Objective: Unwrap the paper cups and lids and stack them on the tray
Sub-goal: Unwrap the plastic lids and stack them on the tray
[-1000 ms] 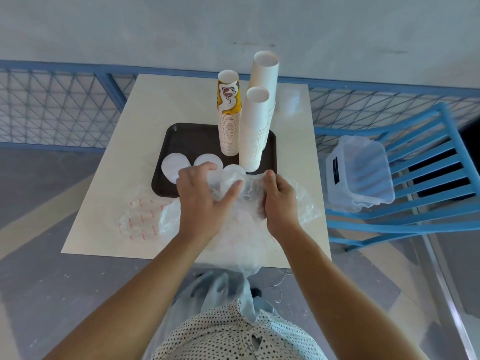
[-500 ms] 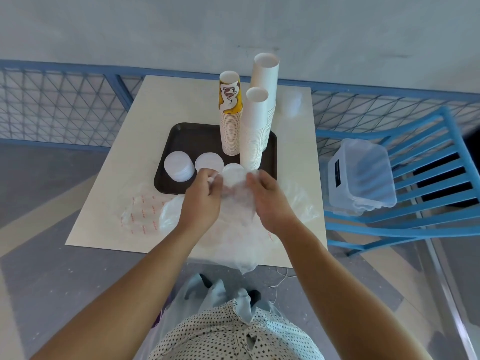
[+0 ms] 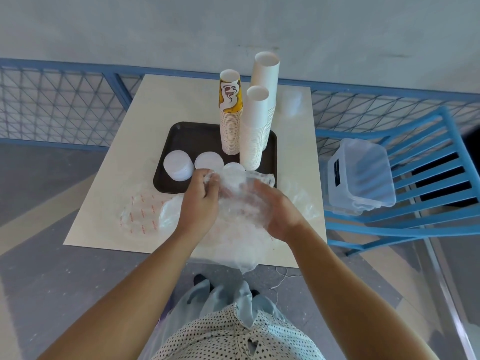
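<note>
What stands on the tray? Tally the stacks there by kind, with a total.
Plain white cup stacks: 2, the taller behind the shorter
Printed cup stacks: 1
White lid stacks: 3, left, middle, right, partly hidden by plastic wrap
Total: 6 stacks on the tray

Bright, even daylight; soft shadows; wide-angle bending at the edges.

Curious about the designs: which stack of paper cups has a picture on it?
The leftmost paper cup stack: yellow-and-brown print, while both others are plain white.
</note>
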The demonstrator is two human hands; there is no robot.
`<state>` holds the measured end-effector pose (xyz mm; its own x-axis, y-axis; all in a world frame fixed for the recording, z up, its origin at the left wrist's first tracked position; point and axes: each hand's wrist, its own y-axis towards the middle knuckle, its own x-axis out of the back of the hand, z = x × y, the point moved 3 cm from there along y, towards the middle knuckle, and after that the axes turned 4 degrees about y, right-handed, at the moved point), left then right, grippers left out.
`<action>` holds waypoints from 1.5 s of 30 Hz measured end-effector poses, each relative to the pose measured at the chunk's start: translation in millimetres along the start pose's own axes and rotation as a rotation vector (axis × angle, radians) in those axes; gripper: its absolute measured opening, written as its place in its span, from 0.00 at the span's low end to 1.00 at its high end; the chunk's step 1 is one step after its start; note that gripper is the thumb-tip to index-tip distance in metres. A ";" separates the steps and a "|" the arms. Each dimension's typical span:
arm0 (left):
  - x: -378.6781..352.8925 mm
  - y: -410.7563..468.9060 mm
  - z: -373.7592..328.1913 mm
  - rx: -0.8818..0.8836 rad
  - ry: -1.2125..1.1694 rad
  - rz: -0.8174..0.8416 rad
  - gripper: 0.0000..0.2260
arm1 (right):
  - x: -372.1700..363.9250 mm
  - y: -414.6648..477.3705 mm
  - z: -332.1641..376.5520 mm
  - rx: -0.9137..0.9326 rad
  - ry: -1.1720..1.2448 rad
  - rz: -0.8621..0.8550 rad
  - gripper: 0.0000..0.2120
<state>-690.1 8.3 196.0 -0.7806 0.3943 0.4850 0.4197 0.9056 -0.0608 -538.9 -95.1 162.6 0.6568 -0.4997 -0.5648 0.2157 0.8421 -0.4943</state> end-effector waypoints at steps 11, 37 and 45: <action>21.2 3.0 18.8 0.044 0.081 -0.126 0.12 | 22.6 -3.3 4.9 0.272 -0.583 -0.461 0.20; -2.9 9.0 174.2 0.230 0.682 0.140 0.06 | 67.2 23.6 -110.4 0.265 -1.231 -0.628 0.16; -1.4 5.3 164.8 0.241 0.617 0.111 0.13 | 23.4 31.2 -148.7 0.494 -1.871 -0.079 0.20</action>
<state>-763.1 38.2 51.2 -0.3004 0.3907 0.8701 0.3116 0.9024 -0.2976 -624.3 -110.6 35.7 0.3843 0.0006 0.9232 0.2125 0.9731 -0.0891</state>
